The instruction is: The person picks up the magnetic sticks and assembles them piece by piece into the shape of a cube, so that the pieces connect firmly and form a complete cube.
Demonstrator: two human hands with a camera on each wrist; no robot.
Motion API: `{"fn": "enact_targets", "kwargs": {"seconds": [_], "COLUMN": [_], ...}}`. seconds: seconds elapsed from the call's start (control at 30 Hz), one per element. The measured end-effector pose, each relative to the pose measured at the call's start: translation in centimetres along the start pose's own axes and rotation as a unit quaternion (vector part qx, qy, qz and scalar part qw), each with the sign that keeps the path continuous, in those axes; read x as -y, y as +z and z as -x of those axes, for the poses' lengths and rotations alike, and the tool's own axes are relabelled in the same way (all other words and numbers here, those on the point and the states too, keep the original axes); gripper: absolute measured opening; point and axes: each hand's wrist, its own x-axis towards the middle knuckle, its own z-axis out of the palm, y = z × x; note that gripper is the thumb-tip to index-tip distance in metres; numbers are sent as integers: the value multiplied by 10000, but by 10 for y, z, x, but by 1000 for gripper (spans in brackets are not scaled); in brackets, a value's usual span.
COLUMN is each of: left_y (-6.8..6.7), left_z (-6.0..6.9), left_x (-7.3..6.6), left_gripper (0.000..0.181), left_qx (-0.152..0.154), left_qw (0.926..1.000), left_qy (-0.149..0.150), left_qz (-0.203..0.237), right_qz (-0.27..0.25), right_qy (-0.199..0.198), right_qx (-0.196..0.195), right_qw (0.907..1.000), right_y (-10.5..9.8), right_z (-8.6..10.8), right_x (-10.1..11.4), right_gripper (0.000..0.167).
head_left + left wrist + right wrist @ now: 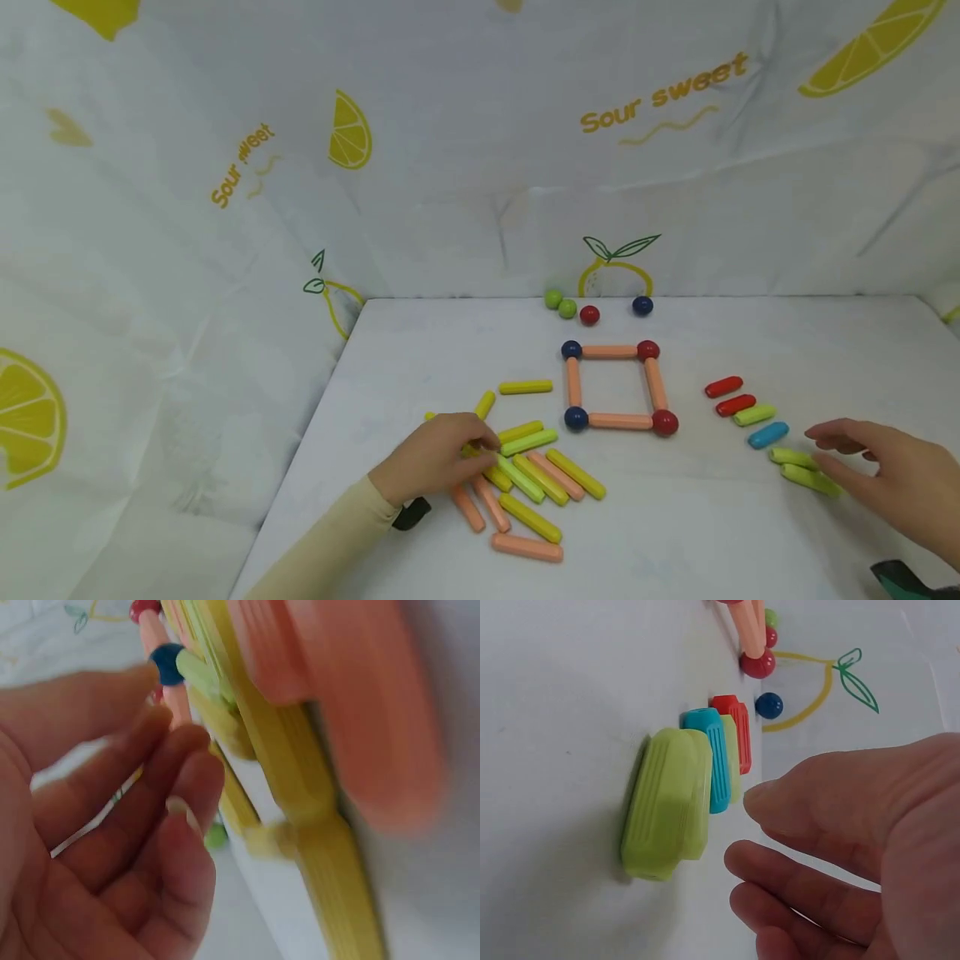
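Observation:
Over the left-hand pile of long rods hangs my left hand point(442, 454), its fingers loosely curled with no rod between them in the left wrist view. Around it lie yellow rods point(529, 517), pink rods point(527, 547) and light green rods point(528, 442); some are hidden beneath the hand. At the right my right hand point(892, 475) hovers with thumb and fingers apart, holding nothing. Closest to it are two short light green rods point(660, 802) side by side. A short blue rod point(768, 435) and short red rods point(723, 386) lie beyond.
Mid-table lies a square of pink rods point(621, 422) joined by dark blue balls point(576, 418) and red balls point(664, 422). Loose green balls point(567, 308), a red ball point(589, 315) and a dark blue ball point(642, 306) sit at the back edge before a lemon-print cloth point(465, 225).

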Motion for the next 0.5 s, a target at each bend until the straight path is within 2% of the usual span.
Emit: {"fn": "enact_targets", "kwargs": {"seconds": [0.1, 0.2, 0.33, 0.5], "left_y": [7, 14, 16, 17], "left_z": [-26, -45, -59, -67], "left_x": [-11, -21, -34, -48], "left_gripper": [15, 15, 14, 8], "left_qx": [-25, 46, 92, 121], "left_qw": [9993, 9967, 9922, 9896], "left_qy": [-219, -422, -557, -645], "left_qz": [-309, -696, -1109, -1279], "right_qz": [-50, -117, -117, -135], "right_qy": [60, 63, 15, 101], "right_qx": [226, 287, 184, 78], "right_qw": [9997, 9995, 9998, 9998], "right_y": [4, 10, 13, 11], "right_z": [3, 6, 10, 9], "right_x": [-5, -7, -8, -7], "right_gripper": [44, 42, 42, 35]}}
